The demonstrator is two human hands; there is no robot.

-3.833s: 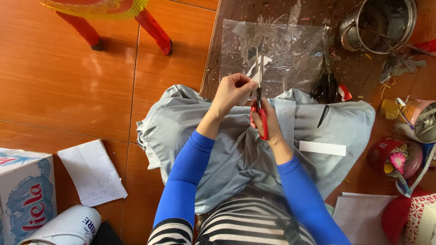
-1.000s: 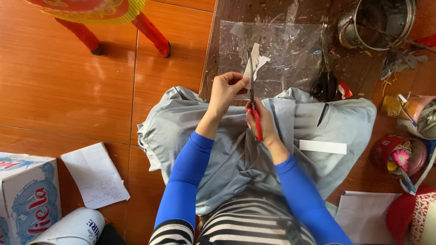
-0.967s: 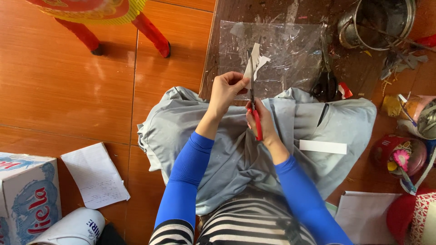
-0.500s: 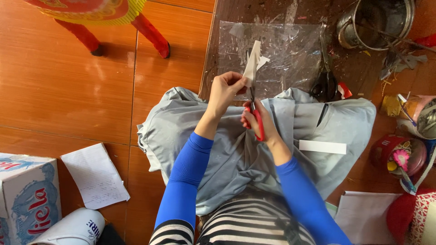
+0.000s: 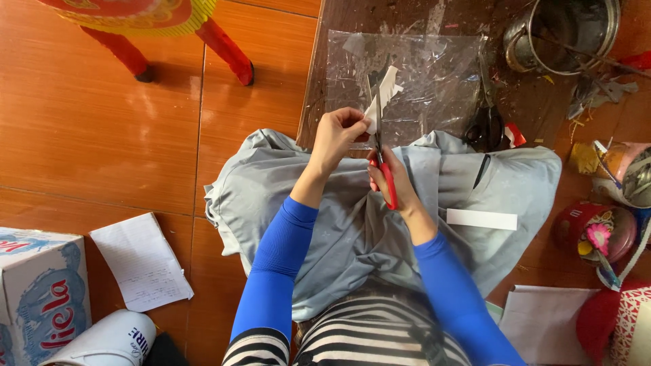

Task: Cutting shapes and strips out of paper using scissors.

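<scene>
My left hand [image 5: 338, 137] pinches a small white paper piece [image 5: 382, 97] and holds it up over my lap. My right hand [image 5: 393, 181] grips red-handled scissors [image 5: 382, 163] whose blades point away from me and meet the paper. Both arms wear blue sleeves. A grey cloth [image 5: 352, 224] covers my lap beneath the hands. Beyond the hands a clear plastic sheet [image 5: 420, 74] lies on a dark board.
A white paper strip [image 5: 481, 219] rests on the cloth at the right. Black scissors [image 5: 485, 122] lie beside the plastic sheet. A metal pot [image 5: 563, 34] stands far right, colourful tins [image 5: 597, 234] at the right edge, a cardboard box [image 5: 41, 291] and a paper sheet [image 5: 141, 261] on the left, a red stool [image 5: 156, 27] behind.
The paper piece has been turned and raised slightly in my left hand while the scissors shifted along it. The hands stay over the lap.
</scene>
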